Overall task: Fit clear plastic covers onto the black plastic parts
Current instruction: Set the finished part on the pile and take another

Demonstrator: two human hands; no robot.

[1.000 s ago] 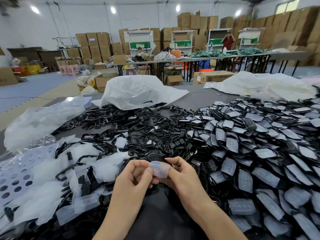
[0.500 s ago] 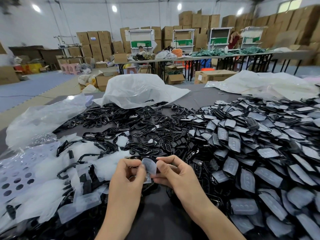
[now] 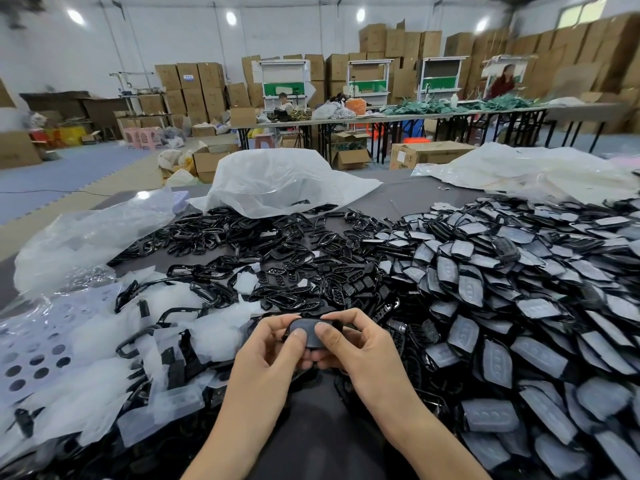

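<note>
Held: one black part [image 3: 311, 320], a clear cover [image 3: 308, 336] lying on its face, low over the table [image 3: 408, 199], centre front.
Grip: my left hand [image 3: 273, 351] pinches the part's left end, thumb on top; my right hand [image 3: 356, 351] pinches the right end the same way.
Right: heap of covered parts [image 3: 519, 306].
Centre: bare parts [image 3: 277, 258], loose.
Left: spare covers [image 3: 104, 358], black frames mixed in.
Behind: white bag [image 3: 277, 181].

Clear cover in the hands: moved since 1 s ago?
No. The clear cover stays at the same spot in front of the white bag; it has only turned flat.
</note>
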